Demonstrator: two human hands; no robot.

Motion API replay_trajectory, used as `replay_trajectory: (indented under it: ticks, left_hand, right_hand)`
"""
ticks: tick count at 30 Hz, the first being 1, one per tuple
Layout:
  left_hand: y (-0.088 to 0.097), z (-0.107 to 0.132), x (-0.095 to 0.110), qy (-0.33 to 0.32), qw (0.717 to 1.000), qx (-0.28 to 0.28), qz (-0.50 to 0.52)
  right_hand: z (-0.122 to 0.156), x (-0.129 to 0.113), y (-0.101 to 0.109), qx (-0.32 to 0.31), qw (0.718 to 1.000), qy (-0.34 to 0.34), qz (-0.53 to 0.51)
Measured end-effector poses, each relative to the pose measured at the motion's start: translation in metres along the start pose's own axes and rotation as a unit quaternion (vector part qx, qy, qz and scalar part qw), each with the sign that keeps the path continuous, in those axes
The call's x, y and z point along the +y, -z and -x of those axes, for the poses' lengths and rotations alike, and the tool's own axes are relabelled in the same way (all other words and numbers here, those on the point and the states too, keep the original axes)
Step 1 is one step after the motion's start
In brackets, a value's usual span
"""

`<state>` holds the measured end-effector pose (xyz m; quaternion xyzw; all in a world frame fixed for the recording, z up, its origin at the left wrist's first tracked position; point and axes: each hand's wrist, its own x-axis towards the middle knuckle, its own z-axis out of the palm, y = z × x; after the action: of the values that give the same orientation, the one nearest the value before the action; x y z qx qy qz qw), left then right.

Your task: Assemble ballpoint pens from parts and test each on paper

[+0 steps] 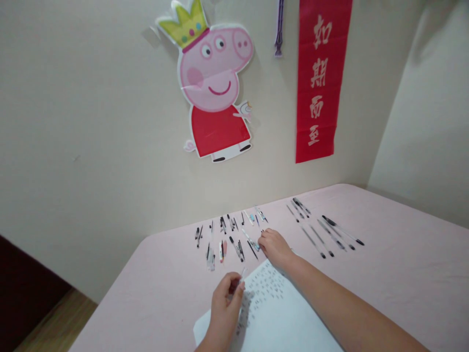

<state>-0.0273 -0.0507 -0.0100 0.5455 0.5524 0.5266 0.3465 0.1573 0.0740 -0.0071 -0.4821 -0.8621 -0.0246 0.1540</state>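
Observation:
My left hand [225, 298] is closed in a pinch on a clear pen barrel [242, 274], held just above the left edge of a white sheet of paper [278, 313] covered in small handwriting. My right hand [274, 247] reaches forward past the paper's top corner. Its fingers are curled down onto a pen part [253, 244] among several pen pieces [227, 239] laid out in rows on the pink table [384, 274]. Whether it has hold of that piece is hidden by the fingers.
Several whole black pens [330, 230] lie in a loose row to the right of my right hand. A cartoon pig cut-out [216, 88] and a red banner [318, 78] hang on the wall behind. The table's left edge drops to a wooden floor [54, 322].

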Motion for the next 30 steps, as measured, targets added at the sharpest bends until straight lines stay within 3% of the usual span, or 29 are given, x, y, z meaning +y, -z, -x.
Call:
replay_trajectory:
  ticks: [6, 9, 13, 16, 19, 22, 25, 30]
  left_hand:
    - [0.001, -0.003, -0.003, 0.008, 1.0, -0.001, 0.021]
    - [0.002, -0.005, -0.008, 0.012, 1.0, -0.002, 0.025]
    - [0.003, -0.008, -0.012, 0.017, 0.999, 0.0, 0.043]
    - [0.003, -0.008, -0.011, 0.021, 0.998, -0.006, 0.053]
    - [0.003, -0.008, -0.01, 0.018, 0.998, -0.01, 0.054]
    - [0.003, -0.008, -0.01, 0.013, 0.998, -0.013, 0.052]
    - [0.004, -0.009, -0.011, 0.011, 0.999, -0.016, 0.048]
    - [0.004, -0.009, -0.017, 0.009, 0.999, -0.022, 0.042]
  right_hand:
    - [0.0, -0.002, 0.003, 0.016, 0.999, -0.03, -0.022]
    - [0.001, -0.003, 0.005, 0.07, 0.99, -0.049, -0.11]
    - [0.002, -0.013, 0.011, 0.134, 0.951, -0.031, -0.278]
    - [0.001, -0.024, 0.017, 0.09, 0.907, -0.047, -0.41]
    - [0.001, -0.036, 0.02, 0.022, 0.844, -0.07, -0.532]
    - [0.002, -0.045, 0.022, -0.004, 0.791, -0.075, -0.607]
    - [0.004, -0.05, 0.023, -0.02, 0.771, -0.072, -0.632]
    - [0.005, -0.053, 0.021, -0.04, 0.773, -0.067, -0.629]
